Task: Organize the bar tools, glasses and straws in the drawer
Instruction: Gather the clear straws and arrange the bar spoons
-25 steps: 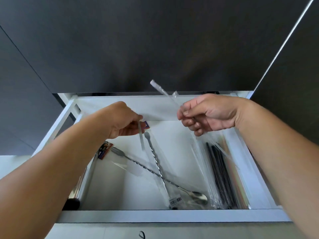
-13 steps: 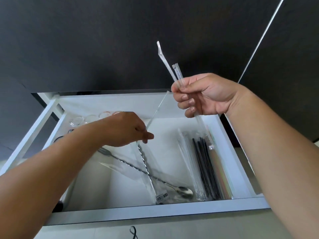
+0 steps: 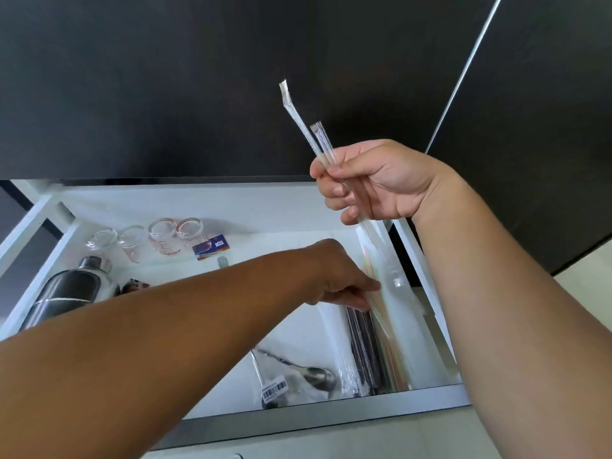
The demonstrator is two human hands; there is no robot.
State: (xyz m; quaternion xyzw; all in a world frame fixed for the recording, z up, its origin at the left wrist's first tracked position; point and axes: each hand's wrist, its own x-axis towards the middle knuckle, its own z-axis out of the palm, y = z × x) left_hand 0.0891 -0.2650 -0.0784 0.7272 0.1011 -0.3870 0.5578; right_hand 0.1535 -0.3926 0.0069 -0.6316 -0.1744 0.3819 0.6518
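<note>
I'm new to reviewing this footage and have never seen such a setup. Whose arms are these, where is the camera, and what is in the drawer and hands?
No machine: these are a person's two bare arms, filmed by one wide-angle camera worn on the head, looking down. Below is an open white drawer. At its back left sit four small clear glasses; a steel cocktail shaker lies at the left; a long steel bar spoon in clear wrap lies near the front; clear packs of black and pale straws lie along the right. The right hand holds two clear wrapped straws above the drawer. The left hand reaches to the straw packs; whether it grips them is unclear.
</note>
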